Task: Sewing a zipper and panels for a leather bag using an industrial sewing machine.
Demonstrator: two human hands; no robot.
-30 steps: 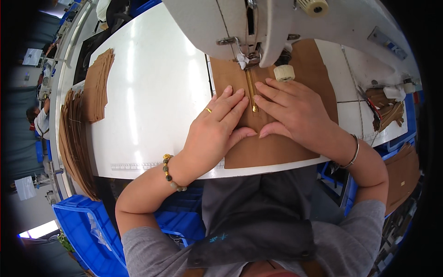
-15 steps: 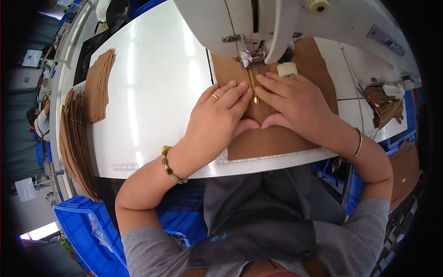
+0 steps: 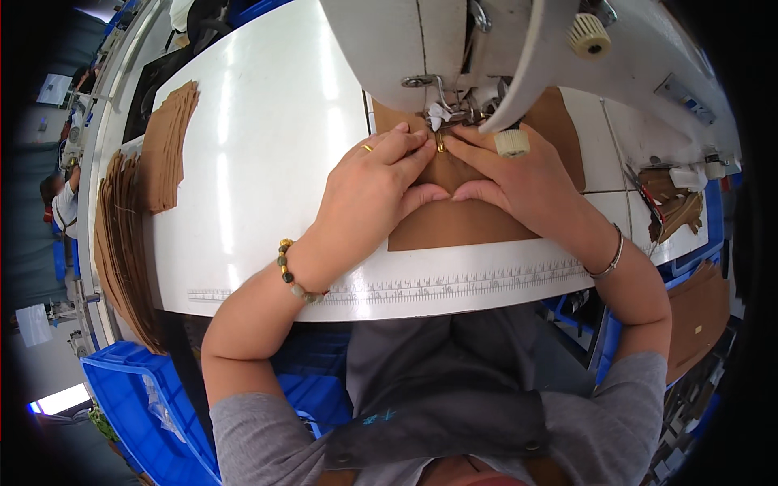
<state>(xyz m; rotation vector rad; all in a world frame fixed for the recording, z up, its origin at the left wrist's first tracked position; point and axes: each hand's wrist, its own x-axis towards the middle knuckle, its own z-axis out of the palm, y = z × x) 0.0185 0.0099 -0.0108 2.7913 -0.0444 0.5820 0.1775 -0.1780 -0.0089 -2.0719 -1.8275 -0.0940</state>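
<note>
A piece of brown fabric (image 3: 462, 228) lies under the head of a white sewing machine (image 3: 389, 44). At its middle, a gold zipper pull (image 3: 441, 146) shows just in front of the presser foot (image 3: 444, 121). My left hand (image 3: 374, 174) presses flat on the fabric left of the zipper, fingers stretched toward the foot. On the other side, my right hand (image 3: 519, 168) lies with fingers spread, partly behind a cream knob (image 3: 511, 143). Both thumbs point inward, their tips almost meeting, and the cloth is slightly humped between the hands.
Stacks of brown cut pieces (image 3: 170, 150) lie at the table's left, with a thicker bundle (image 3: 121, 243) at its edge. Scissors (image 3: 648, 194) and brown scraps (image 3: 677, 212) are on the right. A printed ruler (image 3: 405, 283) runs along the front edge. A blue crate (image 3: 146, 405) stands lower left.
Both hands have slid the fabric forward, away from me. The zipper pull is now close to the presser foot, and the fabric's near edge has moved off the ruler.
</note>
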